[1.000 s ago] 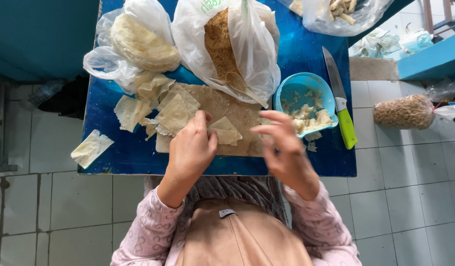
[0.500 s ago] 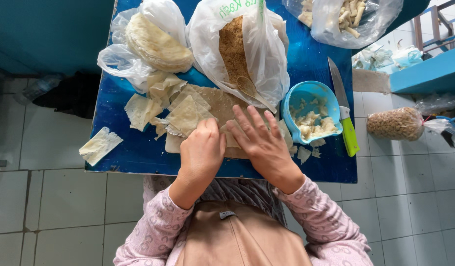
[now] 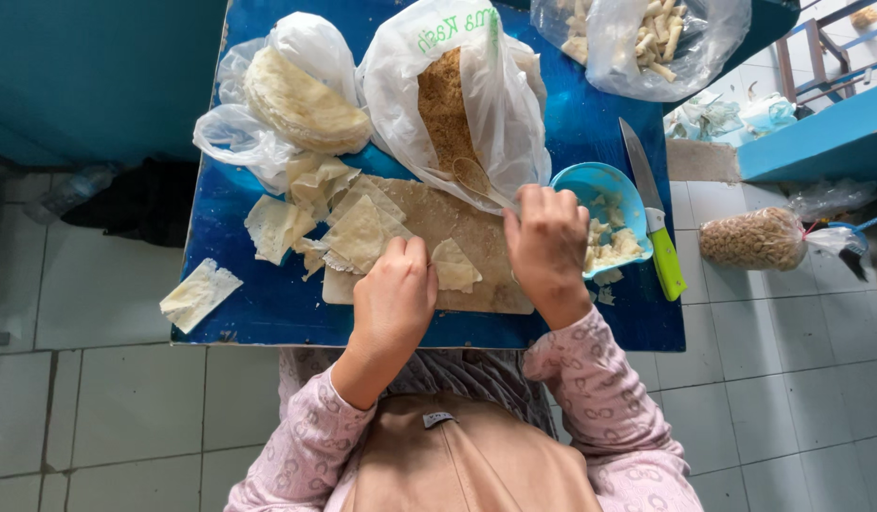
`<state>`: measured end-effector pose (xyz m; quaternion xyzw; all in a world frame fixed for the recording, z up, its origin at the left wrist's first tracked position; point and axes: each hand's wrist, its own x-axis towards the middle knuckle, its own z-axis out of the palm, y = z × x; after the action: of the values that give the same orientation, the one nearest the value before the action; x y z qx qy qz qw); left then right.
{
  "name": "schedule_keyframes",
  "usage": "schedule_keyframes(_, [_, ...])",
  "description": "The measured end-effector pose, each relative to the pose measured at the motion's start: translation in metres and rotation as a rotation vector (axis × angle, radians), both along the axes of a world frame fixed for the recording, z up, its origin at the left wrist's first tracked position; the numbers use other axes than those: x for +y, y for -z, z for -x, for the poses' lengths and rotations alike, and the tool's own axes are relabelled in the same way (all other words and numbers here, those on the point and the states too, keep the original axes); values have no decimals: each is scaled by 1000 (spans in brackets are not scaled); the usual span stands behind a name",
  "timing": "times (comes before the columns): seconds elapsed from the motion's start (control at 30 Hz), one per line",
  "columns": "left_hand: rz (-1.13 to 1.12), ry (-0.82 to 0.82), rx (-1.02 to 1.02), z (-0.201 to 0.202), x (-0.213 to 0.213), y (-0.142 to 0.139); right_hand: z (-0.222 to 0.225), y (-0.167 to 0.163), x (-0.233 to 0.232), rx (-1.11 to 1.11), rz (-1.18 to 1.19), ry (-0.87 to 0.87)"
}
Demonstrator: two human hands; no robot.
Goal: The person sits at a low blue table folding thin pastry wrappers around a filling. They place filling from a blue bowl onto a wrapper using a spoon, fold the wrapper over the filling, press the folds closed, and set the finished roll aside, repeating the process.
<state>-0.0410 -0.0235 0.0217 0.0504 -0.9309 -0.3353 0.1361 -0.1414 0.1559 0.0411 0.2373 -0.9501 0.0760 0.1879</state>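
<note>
My left hand (image 3: pixel 394 296) rests with fingers curled on a worn wooden cutting board (image 3: pixel 481 232), between a flat pale wrapper sheet (image 3: pixel 360 234) and a small folded triangular wrapper (image 3: pixel 454 266). My right hand (image 3: pixel 549 242) lies at the board's far right corner. Its fingers are closed on the handle of a spoon (image 3: pixel 476 176) whose bowl sticks into a white plastic bag of brown crumbly filling (image 3: pixel 446 95). A blue bowl (image 3: pixel 590 176) of pale chunks sits just right of that hand.
On the blue table (image 3: pixel 267 318) are a bag of round wrappers (image 3: pixel 301 100), torn wrapper scraps (image 3: pixel 272 226), one sheet at the left edge (image 3: pixel 199 295), a green-handled knife (image 3: pixel 660 248) and a bag of pale sticks (image 3: pixel 647 38). A bag of peanuts (image 3: pixel 751 238) lies on the tiled floor.
My right hand has lifted off the board, where it lay flat, and moved up-right to the spoon. My left hand has stayed on the board, next to the folded wrapper.
</note>
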Motion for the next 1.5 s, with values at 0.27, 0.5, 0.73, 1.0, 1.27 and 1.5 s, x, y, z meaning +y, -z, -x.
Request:
schedule_keyframes(0.27, [-54, 11, 21, -4, 3, 1, 8, -2, -12, -30, 143, 9])
schedule_keyframes(0.5, [-98, 20, 41, -3, 2, 6, 38, 8, -42, 133, 389, -68])
schedule_keyframes(0.73, [-117, -5, 34, -5, 0, 3, 65, 23, -52, -393, 889, -12])
schedule_keyframes(1.0, [-99, -4, 25, -6, 0, 3, 70, 30, -25, -541, 1272, -46])
schedule_keyframes(1.27, [-95, -33, 36, -6, 1, 2, 68, 35, -38, -479, 1185, -67])
schedule_keyframes(1.5, [-126, -26, 32, -8, 0, 0, 27, 8, -9, -564, 1255, -49])
